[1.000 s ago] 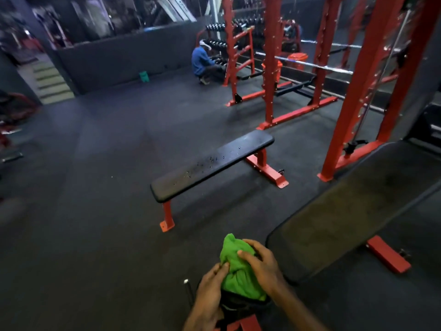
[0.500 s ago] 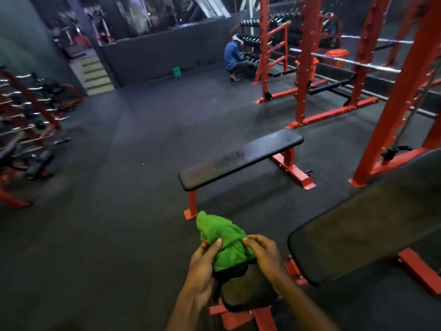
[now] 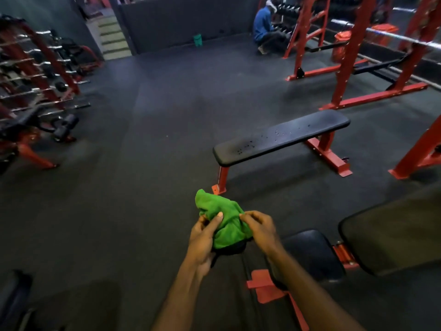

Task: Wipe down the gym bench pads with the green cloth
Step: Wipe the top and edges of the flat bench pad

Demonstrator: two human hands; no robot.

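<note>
Red steel racks (image 3: pixel 35 75) loaded with bars and dumbbells stood at the far left of the dark rubber floor (image 3: pixel 133 187). Pale steps (image 3: pixel 112 37) rose beyond them by the back wall, with a small green container (image 3: pixel 197 40) on the floor at the wall's foot. Low in the centre, the left hand (image 3: pixel 202 237) gripped the bunched green cloth (image 3: pixel 223 218), thumb pressed over its front fold. The right hand (image 3: pixel 261 229) pinched the cloth's right edge between thumb and curled fingers. The cloth was held in the air, clear of every pad, above a dark item whose nature could not be told. Behind it stood a flat bench (image 3: pixel 281 137) on red legs, its black pad speckled along the middle with droplets or specks. A person in a blue top (image 3: pixel 262 27) crouched at the far dumbbell rack. Red power racks (image 3: pixel 346 63) occupied the right. An inclined bench (image 3: pixel 391 232) lay at the lower right, its small seat pad (image 3: pixel 315 254) just right of the right forearm.
</note>
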